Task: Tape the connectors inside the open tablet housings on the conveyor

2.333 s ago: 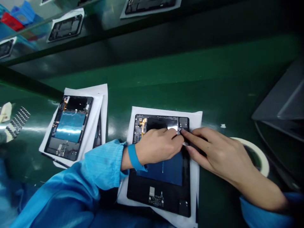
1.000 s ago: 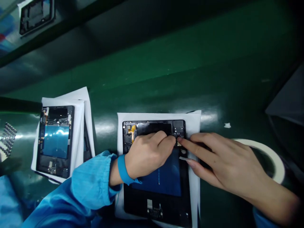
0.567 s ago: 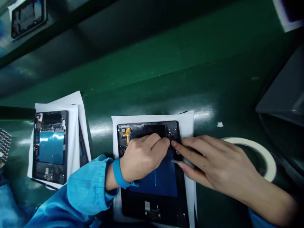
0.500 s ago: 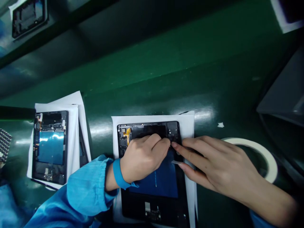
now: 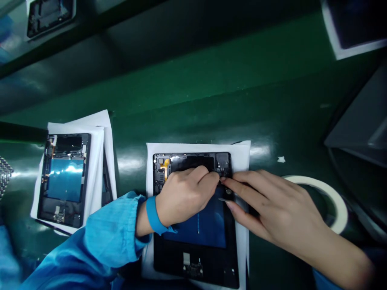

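Note:
An opened black tablet [image 5: 208, 257] with a blue battery panel lies on a white sheet [image 5: 242, 151] in front of me. My left hand [image 5: 184, 197], with a blue wrist strap and blue sleeve, rests curled over the tablet's upper half, its fingertips pressed near the top right corner. My right hand [image 5: 272, 209] lies beside it, with the forefinger and thumb pinched at the same spot. Whatever small part sits under the fingertips is hidden. The fingertips of both hands meet there.
A second opened tablet [image 5: 65, 181] lies on stacked white sheets at the left. A roll of white tape [image 5: 331, 201] sits on the green bench right of my hand. More tablets on sheets rest at the far top left [image 5: 50, 16] and top right [image 5: 352, 28]. A dark bin [image 5: 359, 125] stands at right.
Both hands have stayed on the tablet's upper right corner with only small finger shifts. The view has drifted slightly, bringing the top right sheet further into sight.

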Tool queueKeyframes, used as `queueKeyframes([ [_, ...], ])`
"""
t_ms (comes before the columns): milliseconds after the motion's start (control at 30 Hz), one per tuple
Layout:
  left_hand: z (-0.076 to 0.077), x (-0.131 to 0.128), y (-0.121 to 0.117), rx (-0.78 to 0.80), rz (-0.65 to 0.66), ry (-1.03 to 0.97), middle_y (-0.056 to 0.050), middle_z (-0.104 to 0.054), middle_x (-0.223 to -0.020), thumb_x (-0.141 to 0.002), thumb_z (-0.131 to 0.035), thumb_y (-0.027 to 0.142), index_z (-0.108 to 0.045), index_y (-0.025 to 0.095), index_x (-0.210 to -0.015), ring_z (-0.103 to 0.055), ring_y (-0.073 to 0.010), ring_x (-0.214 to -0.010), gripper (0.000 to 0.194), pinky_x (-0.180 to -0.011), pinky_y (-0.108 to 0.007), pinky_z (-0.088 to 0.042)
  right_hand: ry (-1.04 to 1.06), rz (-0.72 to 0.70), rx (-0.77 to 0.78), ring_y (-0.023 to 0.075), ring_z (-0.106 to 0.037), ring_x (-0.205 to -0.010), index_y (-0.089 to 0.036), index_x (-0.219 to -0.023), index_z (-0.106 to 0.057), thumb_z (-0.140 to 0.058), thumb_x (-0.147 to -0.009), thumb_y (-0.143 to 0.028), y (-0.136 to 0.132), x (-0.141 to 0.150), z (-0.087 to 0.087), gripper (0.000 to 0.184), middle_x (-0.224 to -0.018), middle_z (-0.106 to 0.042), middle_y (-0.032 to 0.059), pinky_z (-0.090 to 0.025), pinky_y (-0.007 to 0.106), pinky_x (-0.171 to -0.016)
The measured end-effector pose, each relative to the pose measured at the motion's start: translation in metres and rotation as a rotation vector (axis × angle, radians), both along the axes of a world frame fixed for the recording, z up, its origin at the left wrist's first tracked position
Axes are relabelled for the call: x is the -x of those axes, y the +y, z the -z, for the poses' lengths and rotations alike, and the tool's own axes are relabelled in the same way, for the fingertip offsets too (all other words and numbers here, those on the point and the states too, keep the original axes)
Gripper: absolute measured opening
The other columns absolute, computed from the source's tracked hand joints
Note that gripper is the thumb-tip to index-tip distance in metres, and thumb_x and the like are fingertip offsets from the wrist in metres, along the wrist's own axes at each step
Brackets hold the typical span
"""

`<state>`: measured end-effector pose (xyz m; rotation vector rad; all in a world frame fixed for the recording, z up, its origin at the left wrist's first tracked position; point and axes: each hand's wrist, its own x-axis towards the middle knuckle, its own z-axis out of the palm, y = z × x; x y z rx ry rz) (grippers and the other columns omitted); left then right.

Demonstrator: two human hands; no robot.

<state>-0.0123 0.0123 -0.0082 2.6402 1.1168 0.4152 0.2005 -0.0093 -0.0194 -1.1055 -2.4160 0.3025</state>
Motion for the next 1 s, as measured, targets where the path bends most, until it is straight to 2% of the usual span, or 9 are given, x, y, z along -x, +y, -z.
queueKeyframes([
  [167,0.003,0.0001,-0.001,0.0,-0.013,-0.001,-0.001,-0.062,-0.076,-0.106,-0.04,0.02,-0.066,0.015,-0.091,-0.061,-0.013,-0.062,0.03,-0.057,-0.025,-0.052,0.04,-0.009,-0.046,0.0177,-0.065,-0.081,-0.012,-0.11,-0.068,-0.058,-0.096,-0.023,-0.0005,-0.0046,0.0042,0.02,-0.098,-0.07,0.0082,-0.052,0.031,-0.066],
  [233,0.0036,0.0004,-0.0012,0.011,-0.015,-0.015,-0.002,-0.063,-0.077,-0.106,-0.04,0.02,-0.066,0.015,-0.091,-0.062,-0.0133,-0.063,0.03,-0.058,-0.026,-0.053,0.038,0.023,-0.092,0.0147,-0.066,-0.079,-0.011,-0.11,-0.068,-0.06,-0.096,-0.02,-0.0001,-0.006,0.0048,0.018,-0.098,-0.072,0.0069,-0.051,0.027,-0.065],
  [300,0.0034,0.0006,-0.0008,0.025,-0.012,-0.028,-0.002,-0.064,-0.079,-0.105,-0.042,0.018,-0.066,0.015,-0.092,-0.063,-0.0137,-0.065,0.028,-0.059,-0.026,-0.054,-0.009,0.082,-0.173,0.0104,-0.064,-0.069,-0.011,-0.11,-0.068,-0.064,-0.095,-0.018,0.0012,-0.0055,0.0046,0.018,-0.091,-0.073,0.0035,-0.046,0.025,-0.061],
  [400,0.0023,0.0009,0.0002,0.043,-0.009,-0.042,-0.002,-0.066,-0.08,-0.105,-0.043,0.016,-0.066,0.015,-0.091,-0.064,-0.0139,-0.066,0.027,-0.061,-0.026,-0.056,-0.082,0.148,-0.255,0.0088,-0.058,-0.056,-0.012,-0.107,-0.069,-0.068,-0.093,-0.02,0.0039,-0.0019,0.0046,0.016,-0.082,-0.073,0.0006,-0.039,0.028,-0.055],
  [633,0.0002,0.0005,0.0024,0.072,0.015,-0.095,-0.004,-0.067,-0.08,-0.1,-0.05,0.009,-0.068,0.011,-0.092,-0.066,-0.0167,-0.067,0.02,-0.06,-0.029,-0.058,-0.118,0.132,-0.234,0.0112,-0.059,-0.059,-0.009,-0.109,-0.068,-0.071,-0.091,-0.019,0.006,0.0029,0.0075,0.022,-0.087,-0.074,0.0039,-0.039,0.031,-0.056],
  [1000,0.0003,0.0,0.0022,0.084,0.023,-0.085,-0.002,-0.065,-0.078,-0.099,-0.051,0.009,-0.068,0.012,-0.093,-0.063,-0.0151,-0.066,0.019,-0.059,-0.027,-0.057,-0.16,0.134,-0.235,0.0114,-0.055,-0.055,-0.01,-0.111,-0.065,-0.069,-0.093,-0.023,0.0081,0.0038,0.0054,0.023,-0.086,-0.074,0.0032,-0.039,0.029,-0.054],
])
